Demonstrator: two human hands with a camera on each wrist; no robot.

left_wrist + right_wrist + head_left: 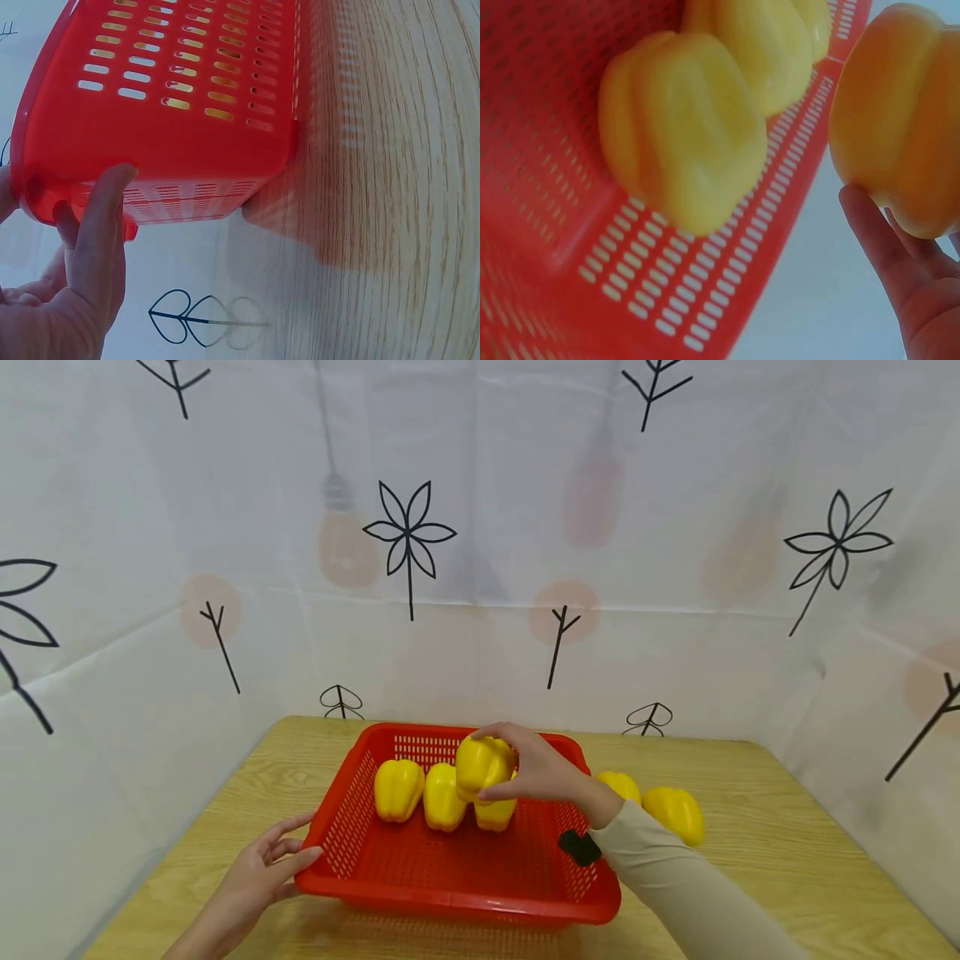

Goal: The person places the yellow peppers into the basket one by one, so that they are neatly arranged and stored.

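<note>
My right hand [542, 766] grips a yellow bell pepper [482, 766] between thumb and fingers, holding it above the back of a red plastic basket [450, 897]. Below and beside it, three more yellow peppers stand in a row along the basket's back wall: a left one [398, 790], a middle one [444, 799] and a right one [495, 814] partly hidden by the held pepper. In the right wrist view, the held pepper [892, 112] is up beyond the basket's rim. My left hand [258, 870] pinches the basket's left rim, thumb on one side and fingers on the other.
Two yellow peppers lie on the wooden table [757, 827] right of the basket, one [673, 815] in the open and one [619, 786] partly behind my right forearm. A white patterned cloth [480, 652] hangs around the table's back and sides.
</note>
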